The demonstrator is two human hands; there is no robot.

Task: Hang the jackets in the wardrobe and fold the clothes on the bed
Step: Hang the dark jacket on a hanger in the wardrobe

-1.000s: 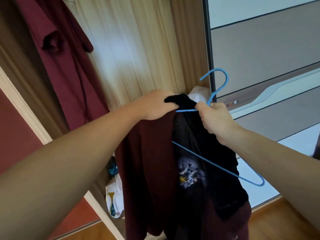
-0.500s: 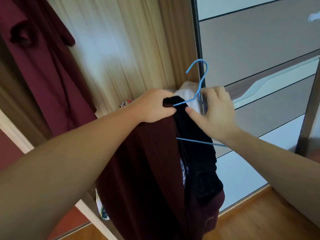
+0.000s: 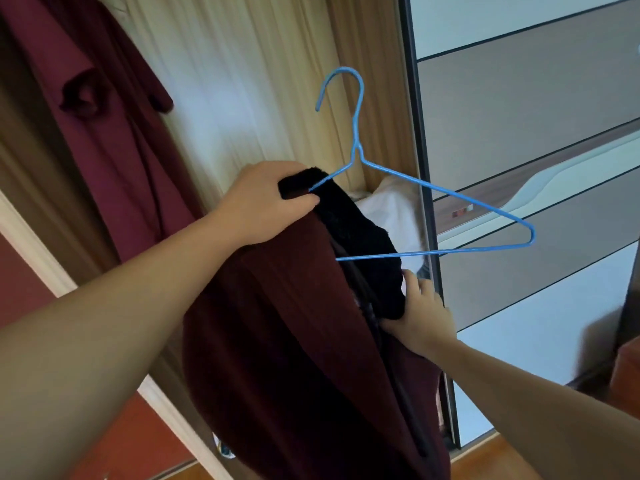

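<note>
A dark maroon jacket (image 3: pixel 284 341) with a black fleecy lining hangs in front of me at the open wardrobe. My left hand (image 3: pixel 263 199) grips its collar together with one end of a blue wire hanger (image 3: pixel 415 183). That end is tucked into the collar; the hanger's hook points up and its other shoulder sticks out bare to the right. Lower down, my right hand (image 3: pixel 420 315) holds the black lining edge of the jacket.
Another maroon garment (image 3: pixel 104 116) hangs inside the wardrobe at upper left. White folded cloth (image 3: pixel 391 209) lies on a shelf behind the jacket. The sliding wardrobe door (image 3: pixel 519 98) stands at right, its dark frame close to the hanger. Wooden floor is below.
My right hand let go of the hanger near the hook and dropped to the jacket's lining edge. The hanger has swung open to face me, with its right shoulder sticking out.
</note>
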